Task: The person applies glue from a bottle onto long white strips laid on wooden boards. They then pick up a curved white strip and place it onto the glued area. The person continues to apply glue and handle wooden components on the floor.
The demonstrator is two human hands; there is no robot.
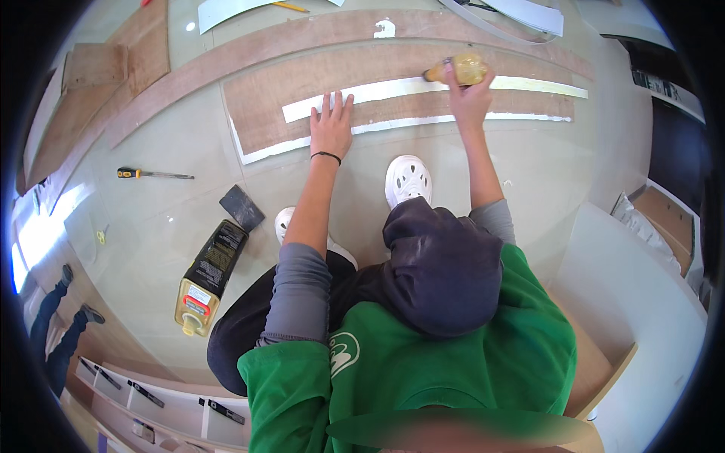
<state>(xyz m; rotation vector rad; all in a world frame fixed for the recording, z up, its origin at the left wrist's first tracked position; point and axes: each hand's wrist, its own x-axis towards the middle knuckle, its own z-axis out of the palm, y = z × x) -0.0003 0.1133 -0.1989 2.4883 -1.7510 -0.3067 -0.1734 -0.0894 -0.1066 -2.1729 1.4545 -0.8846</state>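
A long white strip (377,90) lies across a brown wooden board (264,83) on the floor. My left hand (331,130) rests flat near the strip's left end, fingers spread, holding nothing. In my right hand (470,102) is a clear plastic bottle (471,68) with yellowish contents, tipped on its side. Its dark neck points left, just above the strip; whether it touches cannot be made out. To the right of the bottle, the strip's surface looks slightly yellow and shiny. White edging runs along the board's near and left sides.
A rectangular can (215,260), a dark flat block (242,208) and a file with a yellow-black handle (130,173) lie to my left. Beyond the board stretches a long wooden plank (302,36). A white panel (604,279) stands at right; another person's legs (64,332) show at left.
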